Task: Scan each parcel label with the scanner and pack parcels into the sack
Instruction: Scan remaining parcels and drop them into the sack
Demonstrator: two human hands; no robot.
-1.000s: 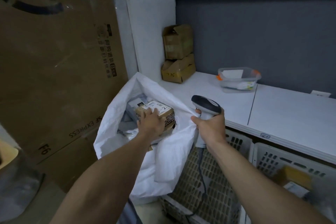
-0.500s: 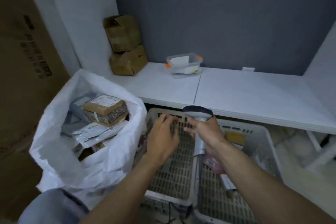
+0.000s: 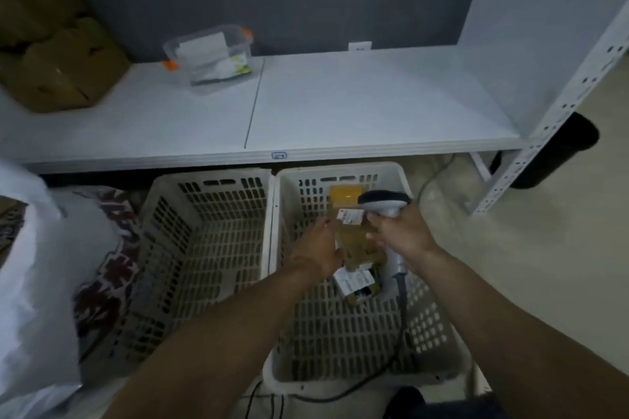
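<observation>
Head view, entries.

1. Brown parcel [image 3: 355, 241]: lies in the right basket [image 3: 340, 171], toward its 12 o'clock wall. Long axis runs roughly 12 to 6. White label near its top end.
2. Second parcel [image 3: 355, 282]: just beside it at 6 o'clock, label up.
3. Left hand [image 3: 320, 248]: at the brown parcel's 9 o'clock edge, fingers extended along it. Blur hides whether it grips. This is the nearer free hand.
4. Right hand [image 3: 403, 235]: at the parcel's 3 o'clock, wrapped round the scanner [image 3: 384, 204], head above the label.
5. Sack [image 3: 30, 282]: white, at 9 o'clock, beyond the left basket [image 3: 204, 248].

Judgement: lift leftward after scanning.
</observation>
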